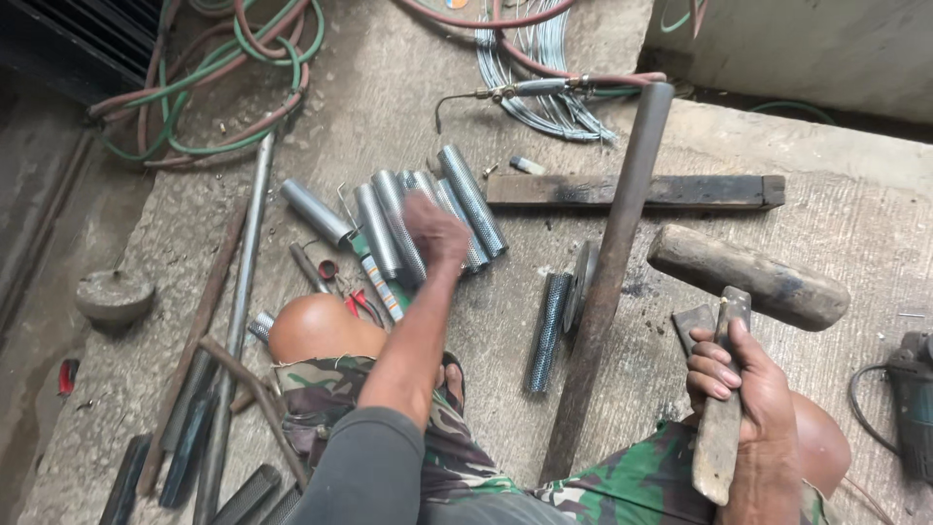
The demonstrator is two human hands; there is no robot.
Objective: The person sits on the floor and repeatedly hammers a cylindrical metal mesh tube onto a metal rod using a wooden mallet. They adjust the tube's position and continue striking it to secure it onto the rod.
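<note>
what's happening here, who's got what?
A person sits on a concrete floor among metalworking gear. The left hand reaches onto a row of perforated metal tubes and is blurred, so its grip is unclear. The right hand is closed around the wooden handle of a hammer. One more perforated tube lies apart beside a long steel bar. A gas torch with hoses lies further off, and an angle grinder sits at the right edge.

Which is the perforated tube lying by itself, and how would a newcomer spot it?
Start at the long rusty bar leaning diagonally across the concrete floor. Just left of its middle lies one dark perforated tube, pointing roughly along the bar. Unlike the shiny tubes bunched under the left hand, it lies alone.
</note>
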